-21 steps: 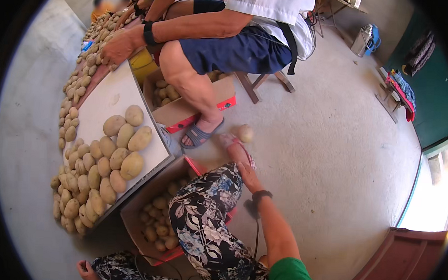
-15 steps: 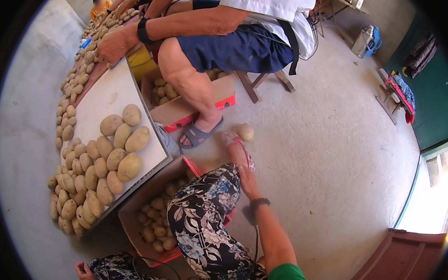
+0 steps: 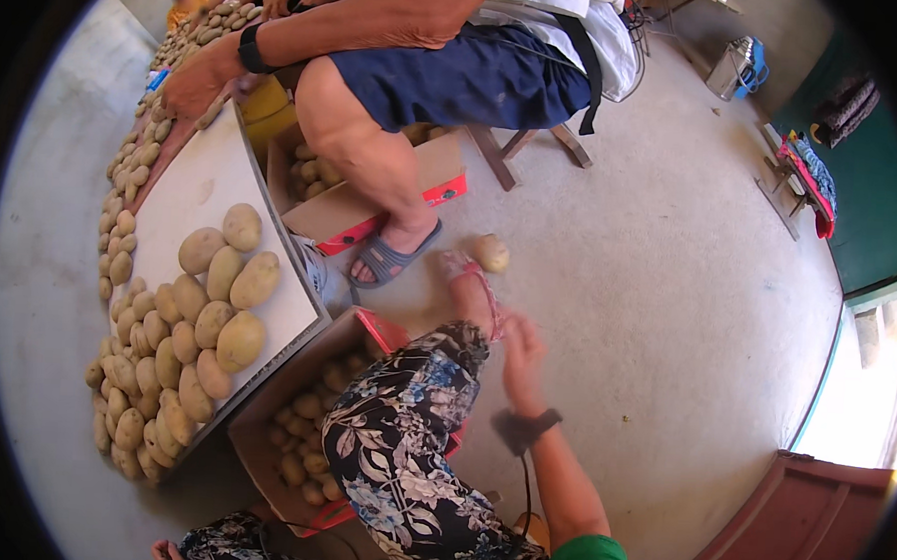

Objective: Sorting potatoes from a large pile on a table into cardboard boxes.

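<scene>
A seated person in flowered trousers (image 3: pixel 402 438) has the right hand (image 3: pixel 523 361), blurred, beside a pink shoe (image 3: pixel 465 267); I can't tell whether its fingers are clenched or loose, or whether they touch the shoe. The left hand (image 3: pixel 168 555) shows only partly at the lower left, its grip unclear to me. Potatoes (image 3: pixel 306 452) fill a red-edged carton (image 3: pixel 259 454) beside the trousers, more potatoes (image 3: pixel 209 325) crowd the near end of the white table (image 3: pixel 187 204), and a single potato (image 3: pixel 491 253) lies on the floor just past the shoe. Beyond, a second carton (image 3: pixel 423 171) wears a red printed band (image 3: pixel 444 190) with small marks, too small to read from here. A co-worker's hand (image 3: pixel 199 77) reaches over the table's far part.
</scene>
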Available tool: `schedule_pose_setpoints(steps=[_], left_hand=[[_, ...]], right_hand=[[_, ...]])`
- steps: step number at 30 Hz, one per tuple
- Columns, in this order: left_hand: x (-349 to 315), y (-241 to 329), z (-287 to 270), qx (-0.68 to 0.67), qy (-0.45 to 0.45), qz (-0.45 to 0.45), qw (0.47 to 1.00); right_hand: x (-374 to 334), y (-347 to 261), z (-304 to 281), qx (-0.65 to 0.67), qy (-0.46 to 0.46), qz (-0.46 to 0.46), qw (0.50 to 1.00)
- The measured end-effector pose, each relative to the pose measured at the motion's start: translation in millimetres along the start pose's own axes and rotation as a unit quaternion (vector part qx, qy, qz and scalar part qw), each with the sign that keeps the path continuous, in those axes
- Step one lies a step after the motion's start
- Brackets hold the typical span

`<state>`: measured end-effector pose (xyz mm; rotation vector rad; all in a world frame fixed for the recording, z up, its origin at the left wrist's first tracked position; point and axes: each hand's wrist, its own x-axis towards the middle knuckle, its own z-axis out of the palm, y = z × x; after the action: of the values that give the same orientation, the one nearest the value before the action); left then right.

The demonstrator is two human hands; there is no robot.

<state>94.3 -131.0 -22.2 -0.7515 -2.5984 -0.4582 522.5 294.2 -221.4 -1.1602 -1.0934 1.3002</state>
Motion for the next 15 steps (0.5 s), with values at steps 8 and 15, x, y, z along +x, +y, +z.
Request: schedule_pose_setpoints(steps=[8, 15], left_hand=[[2.7, 18.5, -1.0, -0.054, -0.003, -0.042, 0.998], [9.2, 33.1, 11.8, -0.238, -0.026, -0.009, 0.971]], right_hand=[[74.8, -25.1, -39.8, 0.099, 0.174, -0.051, 0.978], [-71.9, 24.5, -66.8, -0.019, 0.082, 0.135, 0.987]])
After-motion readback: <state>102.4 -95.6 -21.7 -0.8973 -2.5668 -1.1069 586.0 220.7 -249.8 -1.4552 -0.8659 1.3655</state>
